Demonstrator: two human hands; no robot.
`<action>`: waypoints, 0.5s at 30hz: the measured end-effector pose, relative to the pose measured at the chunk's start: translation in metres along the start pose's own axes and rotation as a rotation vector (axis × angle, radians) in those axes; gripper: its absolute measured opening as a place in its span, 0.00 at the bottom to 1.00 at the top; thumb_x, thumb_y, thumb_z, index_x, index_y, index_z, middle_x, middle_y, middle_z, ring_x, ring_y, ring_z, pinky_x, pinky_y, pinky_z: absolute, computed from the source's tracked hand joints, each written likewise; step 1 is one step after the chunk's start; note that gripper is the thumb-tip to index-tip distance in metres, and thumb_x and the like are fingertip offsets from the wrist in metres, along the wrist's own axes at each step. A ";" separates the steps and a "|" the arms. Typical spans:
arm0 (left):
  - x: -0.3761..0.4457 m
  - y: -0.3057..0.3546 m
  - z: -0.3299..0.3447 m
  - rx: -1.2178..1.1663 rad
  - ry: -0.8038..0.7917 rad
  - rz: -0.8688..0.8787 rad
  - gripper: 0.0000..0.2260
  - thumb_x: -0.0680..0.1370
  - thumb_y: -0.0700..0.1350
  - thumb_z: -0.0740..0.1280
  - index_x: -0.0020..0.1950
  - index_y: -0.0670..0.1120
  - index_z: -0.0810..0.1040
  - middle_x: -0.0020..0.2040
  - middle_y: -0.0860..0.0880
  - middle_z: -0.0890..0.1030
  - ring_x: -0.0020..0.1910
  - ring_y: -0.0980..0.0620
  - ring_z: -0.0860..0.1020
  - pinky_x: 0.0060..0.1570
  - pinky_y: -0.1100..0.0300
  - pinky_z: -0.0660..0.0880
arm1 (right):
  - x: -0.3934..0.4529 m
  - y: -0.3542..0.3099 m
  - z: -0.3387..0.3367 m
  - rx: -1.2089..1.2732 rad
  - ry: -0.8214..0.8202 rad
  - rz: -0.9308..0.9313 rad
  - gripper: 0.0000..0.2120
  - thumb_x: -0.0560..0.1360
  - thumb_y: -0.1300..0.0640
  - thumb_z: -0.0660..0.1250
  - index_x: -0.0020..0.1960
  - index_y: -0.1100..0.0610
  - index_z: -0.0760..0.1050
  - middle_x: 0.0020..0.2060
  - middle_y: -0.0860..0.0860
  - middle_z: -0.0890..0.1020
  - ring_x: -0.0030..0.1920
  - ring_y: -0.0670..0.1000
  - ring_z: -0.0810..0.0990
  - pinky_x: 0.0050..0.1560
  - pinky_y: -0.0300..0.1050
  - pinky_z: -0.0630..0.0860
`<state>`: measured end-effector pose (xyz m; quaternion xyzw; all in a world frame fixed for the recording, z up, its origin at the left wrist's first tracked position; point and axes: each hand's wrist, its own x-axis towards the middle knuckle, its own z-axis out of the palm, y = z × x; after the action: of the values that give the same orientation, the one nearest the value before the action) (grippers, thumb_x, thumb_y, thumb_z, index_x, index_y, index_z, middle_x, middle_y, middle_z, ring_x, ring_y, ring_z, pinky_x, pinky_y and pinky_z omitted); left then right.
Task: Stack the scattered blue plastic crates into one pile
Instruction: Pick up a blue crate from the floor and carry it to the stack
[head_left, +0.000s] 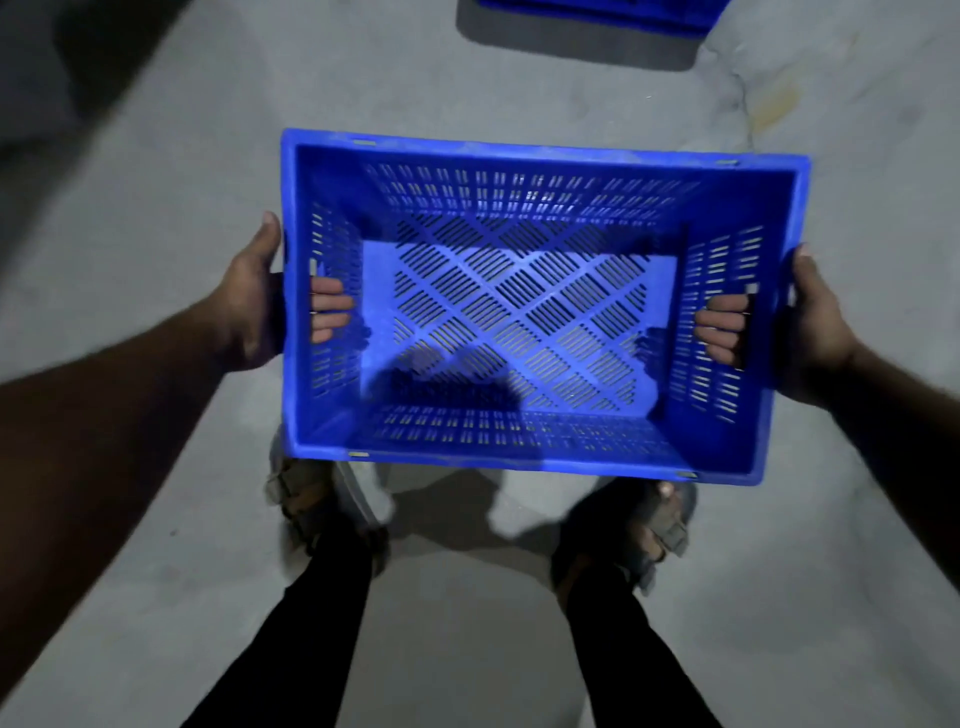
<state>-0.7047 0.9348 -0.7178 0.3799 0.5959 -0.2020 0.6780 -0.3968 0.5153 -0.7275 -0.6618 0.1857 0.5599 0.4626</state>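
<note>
- The crate (524, 312) hangs level above the floor (156, 182), over the person's feet, empty.
- Left hand (254, 301) and right hand (818, 322) grip its end handles, fingers (327, 312) curled through the slots.
- A second crate (597, 10) lies ahead, well apart, mostly cut off.
- Risks: a slipped grip drops it on the sandalled toes; dim light and the blocked view of the floor could cause a trip, or a skewed, unseated stack.

Crate (524, 306): held above the floor (156, 156), in front of the person, over the feet
Left hand (254, 301): on crate's left end wall
Right hand (815, 322): on crate's right end wall
Second crate (597, 8): on floor, well ahead
</note>
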 end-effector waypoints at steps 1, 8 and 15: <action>0.000 0.001 0.000 0.014 0.002 -0.001 0.43 0.73 0.76 0.48 0.54 0.38 0.77 0.43 0.41 0.86 0.44 0.44 0.84 0.52 0.49 0.76 | -0.001 -0.001 0.002 -0.015 0.008 0.005 0.52 0.48 0.16 0.63 0.51 0.59 0.80 0.46 0.56 0.86 0.47 0.55 0.85 0.48 0.46 0.81; -0.014 -0.003 -0.006 0.008 0.059 -0.008 0.42 0.70 0.78 0.54 0.40 0.39 0.84 0.35 0.44 0.84 0.33 0.48 0.84 0.34 0.58 0.82 | -0.013 -0.002 0.014 -0.086 0.085 0.033 0.44 0.70 0.21 0.44 0.45 0.60 0.77 0.42 0.58 0.85 0.41 0.55 0.85 0.36 0.41 0.76; -0.077 0.007 -0.010 -0.054 0.127 0.070 0.36 0.70 0.79 0.51 0.31 0.47 0.74 0.23 0.51 0.69 0.21 0.52 0.67 0.25 0.65 0.67 | -0.064 -0.016 0.029 0.068 0.006 -0.008 0.34 0.66 0.20 0.52 0.32 0.53 0.63 0.20 0.48 0.63 0.18 0.47 0.58 0.21 0.34 0.56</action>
<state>-0.7222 0.9334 -0.6423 0.3940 0.6294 -0.1376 0.6555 -0.4202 0.5295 -0.6607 -0.6480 0.2034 0.5495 0.4867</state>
